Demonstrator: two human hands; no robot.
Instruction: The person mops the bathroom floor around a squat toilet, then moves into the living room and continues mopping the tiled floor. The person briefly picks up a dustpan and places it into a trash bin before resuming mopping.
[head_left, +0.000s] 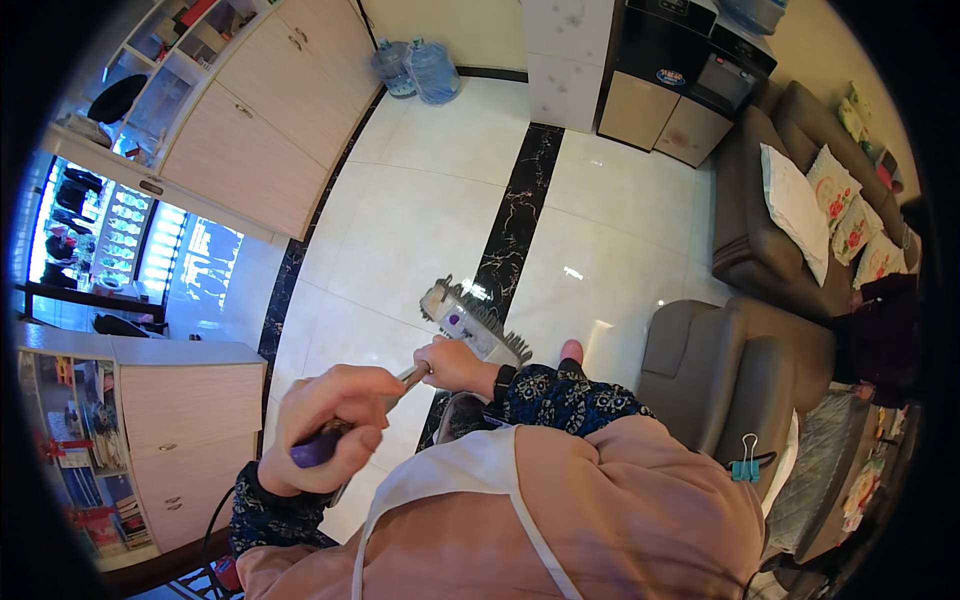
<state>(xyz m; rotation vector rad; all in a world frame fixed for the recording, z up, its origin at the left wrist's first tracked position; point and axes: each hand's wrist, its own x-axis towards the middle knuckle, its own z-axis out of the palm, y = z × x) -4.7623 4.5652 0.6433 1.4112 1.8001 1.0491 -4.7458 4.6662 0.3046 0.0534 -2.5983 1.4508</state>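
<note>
A mop with a flat head (471, 324), edged by grey fringe, has its head over the glossy tiled floor (420, 217), near a black marble strip. My right hand (456, 364) is closed around the lower part of its metal pole (409, 381). Nearer to me, my left hand (326, 427) curls around the purple grip (316, 450) at the upper part of the pole. Whether the mop head touches the floor I cannot tell.
Pale wooden cabinets (255, 142) line the left side. Large water bottles (431, 71) stand by the back wall. A water dispenser (724, 79), a brown sofa (757, 217) and an armchair (697, 352) are on the right. A person's dark sleeve (885, 330) shows at the right edge.
</note>
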